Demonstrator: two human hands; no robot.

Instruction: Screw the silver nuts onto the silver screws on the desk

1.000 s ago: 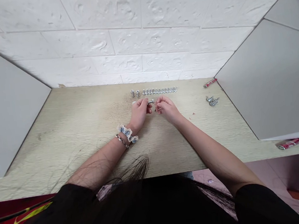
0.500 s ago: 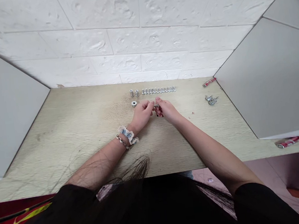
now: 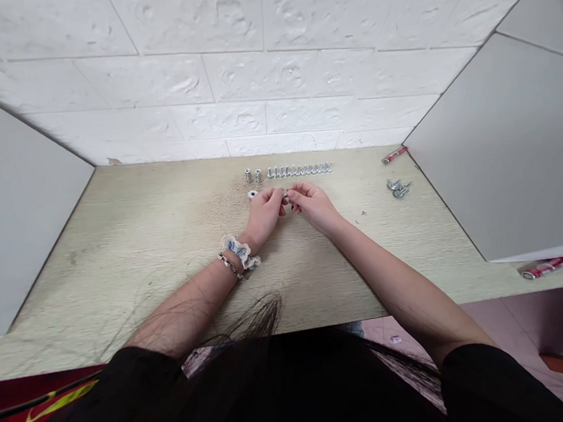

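My left hand [image 3: 265,211] and my right hand [image 3: 313,205] meet fingertip to fingertip above the wooden surface [image 3: 161,217]. Both are closed on one small metal piece [image 3: 285,196], mostly hidden by the fingers. Just behind my left hand lies a round metal part with a dark hole [image 3: 253,194], partly covered by that hand. Farther back, two short metal cylinders [image 3: 248,175] stand side by side. To their right runs a row of several silver screws [image 3: 299,170].
A few loose screws with wide heads [image 3: 400,189] lie at the right. Behind them is a red tube [image 3: 395,155]; another red tube [image 3: 546,268] rests at the front right. A white brick wall [image 3: 237,74] and grey panels [image 3: 521,145] enclose the surface.
My right hand has shifted slightly left, with its fingers now more over the small metal piece. My left hand has moved a little left and covers more of the round part.
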